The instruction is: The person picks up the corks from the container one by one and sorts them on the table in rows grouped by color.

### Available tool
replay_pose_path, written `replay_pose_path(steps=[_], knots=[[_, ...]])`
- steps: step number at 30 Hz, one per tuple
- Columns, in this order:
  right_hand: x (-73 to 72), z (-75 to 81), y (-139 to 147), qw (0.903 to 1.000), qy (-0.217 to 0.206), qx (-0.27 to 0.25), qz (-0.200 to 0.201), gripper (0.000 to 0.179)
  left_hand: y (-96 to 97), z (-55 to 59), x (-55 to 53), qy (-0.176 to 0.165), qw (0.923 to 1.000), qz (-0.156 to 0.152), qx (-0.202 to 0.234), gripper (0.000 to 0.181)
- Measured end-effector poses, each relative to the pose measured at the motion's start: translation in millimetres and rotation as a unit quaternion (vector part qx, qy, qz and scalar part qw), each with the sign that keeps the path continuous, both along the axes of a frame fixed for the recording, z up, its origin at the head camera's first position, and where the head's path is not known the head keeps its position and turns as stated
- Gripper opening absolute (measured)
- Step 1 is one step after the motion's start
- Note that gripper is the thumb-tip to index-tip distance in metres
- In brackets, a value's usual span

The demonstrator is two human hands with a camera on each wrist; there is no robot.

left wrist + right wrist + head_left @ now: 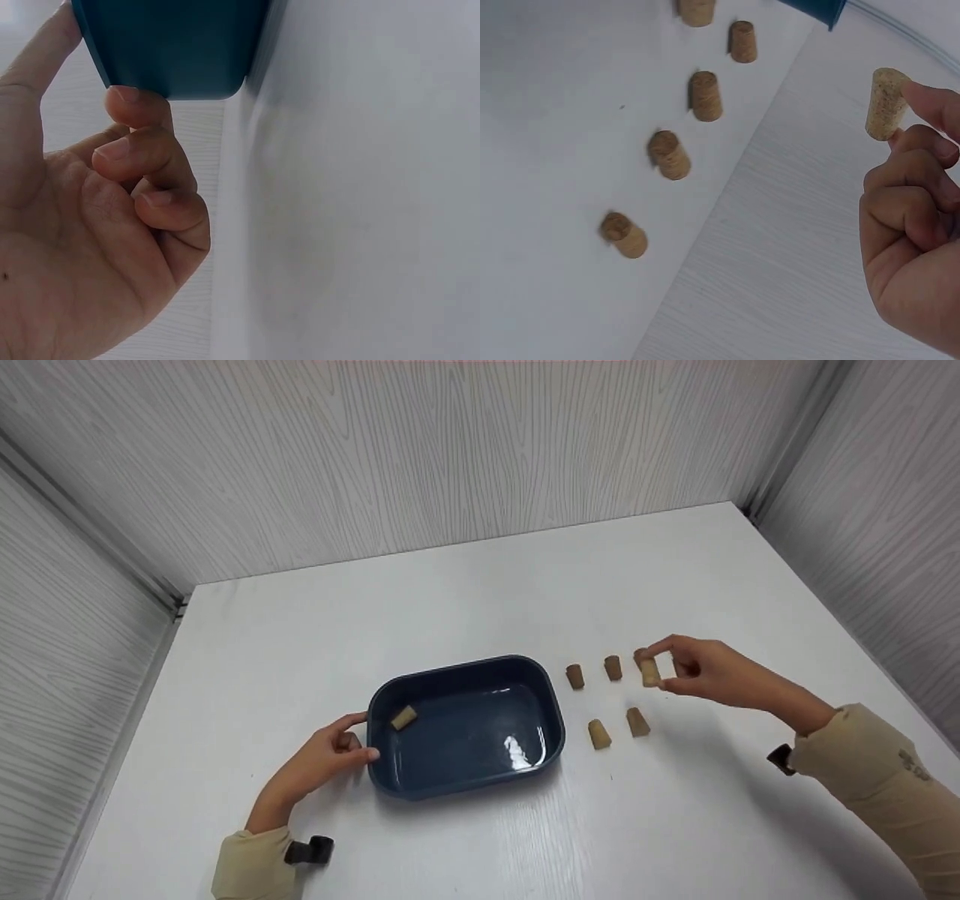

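My right hand (701, 669) pinches a tapered cork stopper (887, 103) between thumb and fingertip, raised above the table to the right of the dish. My left hand (322, 754) holds the left end of a dark blue rectangular dish (465, 789), thumb and index finger against its wall. Another cork (403, 718) lies on its side inside the dish, near the left wall. Several more corks stand beside the dish on the right, such as a brown cork (574, 676) and a lighter cork (598, 733). One brown cork (640, 655) is partly hidden behind the held one.
A white table (300, 637) carries everything. Grey wood-grain panels rise behind it as a back wall (420, 457), with a left wall (67, 675) and a right wall (877, 532). A dark strap piece (311, 851) sits at the left wrist.
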State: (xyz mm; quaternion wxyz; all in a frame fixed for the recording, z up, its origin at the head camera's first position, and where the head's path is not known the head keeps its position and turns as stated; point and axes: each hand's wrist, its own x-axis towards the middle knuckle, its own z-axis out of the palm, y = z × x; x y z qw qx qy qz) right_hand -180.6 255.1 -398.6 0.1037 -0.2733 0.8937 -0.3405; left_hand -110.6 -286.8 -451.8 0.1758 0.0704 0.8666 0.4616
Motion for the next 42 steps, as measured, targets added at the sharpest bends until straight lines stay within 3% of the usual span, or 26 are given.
replay_pose_path(steps=[8,17,27,42], knots=[[2.3,-27.1,25.6,0.9978,-0.048,0.045,0.006,0.036,-0.8,-0.9,0.6,-0.006,0.9998,-0.001,0.017,0.067],[2.1,-42.1,33.4,0.9902,-0.104,0.094,0.005,0.037,-1.2,0.5,0.7,-0.007,0.9999,0.002,0.010,0.067],[-1.4,-48.7,31.2,0.9859,-0.102,0.133,0.009,0.037,-2.0,-1.9,-2.2,0.000,0.9999,-0.007,0.010,0.067],[-4.5,-52.4,27.8,0.9863,-0.100,0.128,0.026,0.035,-1.3,-2.0,1.9,-0.003,0.9998,-0.007,0.016,0.067]])
